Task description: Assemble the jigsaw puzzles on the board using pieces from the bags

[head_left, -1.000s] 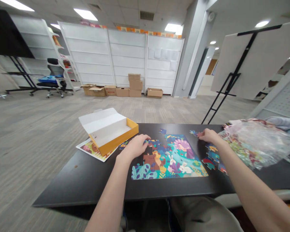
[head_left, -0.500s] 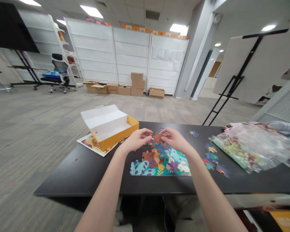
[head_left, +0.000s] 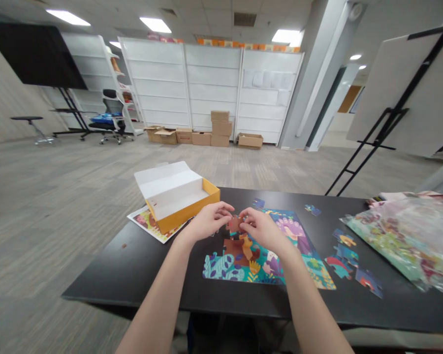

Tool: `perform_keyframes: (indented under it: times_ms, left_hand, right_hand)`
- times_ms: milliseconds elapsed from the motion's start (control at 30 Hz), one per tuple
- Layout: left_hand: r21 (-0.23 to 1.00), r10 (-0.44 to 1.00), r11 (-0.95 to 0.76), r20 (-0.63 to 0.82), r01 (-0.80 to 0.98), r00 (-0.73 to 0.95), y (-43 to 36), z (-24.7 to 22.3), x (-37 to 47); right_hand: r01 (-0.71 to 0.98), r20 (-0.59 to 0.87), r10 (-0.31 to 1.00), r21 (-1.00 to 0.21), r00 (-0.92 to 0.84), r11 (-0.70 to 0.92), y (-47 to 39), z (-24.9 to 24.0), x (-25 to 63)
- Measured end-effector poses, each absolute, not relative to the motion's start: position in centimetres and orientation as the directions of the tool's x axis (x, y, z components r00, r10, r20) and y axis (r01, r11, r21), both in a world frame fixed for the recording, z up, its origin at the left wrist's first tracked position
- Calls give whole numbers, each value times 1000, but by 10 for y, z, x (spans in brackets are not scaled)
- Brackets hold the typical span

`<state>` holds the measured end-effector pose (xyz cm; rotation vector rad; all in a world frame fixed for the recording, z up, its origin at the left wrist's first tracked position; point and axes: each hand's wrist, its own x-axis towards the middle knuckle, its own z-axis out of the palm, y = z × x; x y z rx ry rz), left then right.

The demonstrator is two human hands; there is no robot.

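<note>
A smooth, dull-black table point(head_left: 147, 275) runs across the foreground, and on it lies a partly assembled jigsaw puzzle point(head_left: 221, 268), flat and glossy, with teal leaves along its straight near edge and knobbed gaps at its upper left. Over that gap the right hand point(head_left: 264, 228) has its thumb and forefinger closed on the right edge of a brown piece point(head_left: 234, 224), its other fingers bent. The left hand point(head_left: 209, 220) sits just beyond the piece's left side, fingers loosely curved, thumb and forefinger apart; whether a fingertip touches the piece cannot be told. Right of the puzzle, loose interlocking pieces point(head_left: 347, 254) in blue and red lie near a crinkled, clear plastic bag point(head_left: 409, 236). On the left, a yellow cardboard box point(head_left: 186, 212) with a white inside and raised lid rests partly on a printed sheet point(head_left: 142, 221). Farther off, brown cartons point(head_left: 220, 129) stand on streaked grey carpet point(head_left: 96, 177) before white slatted shelving point(head_left: 214, 86).
</note>
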<state>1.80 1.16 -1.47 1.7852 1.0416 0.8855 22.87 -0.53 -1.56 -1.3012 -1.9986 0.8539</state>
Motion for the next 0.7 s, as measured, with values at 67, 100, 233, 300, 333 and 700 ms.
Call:
perform_keyframes:
  times_ms: [67,100,233,300,333,700]
  left_hand:
    - [912,904,-280,145,300,402,10,-14,18]
    - [911,901,-280,140,303,410,9,-13,17]
    - [922,889,-262,117,285,442,-1,-14,15]
    - [924,894,-261,124,278,430,-5,-16,13]
    - [924,899,-261,128,278,418,-7,-16,12]
    - [933,931,-253,163,257,326,-12,-15,18]
  right_hand:
    - [548,115,937,-784,-331,290,-7,-15,231]
    - [543,100,941,-794,-324,272,-7,-14,232]
    - [499,46,949,-842,-311,204,-7,-13,234]
    - [506,48,948,-836,-314,210,-6,-13,234]
    - [515,61,947,-827,-317,225,-6,-12,233]
    - [539,172,933,-777,-316,326,-3,-14,226]
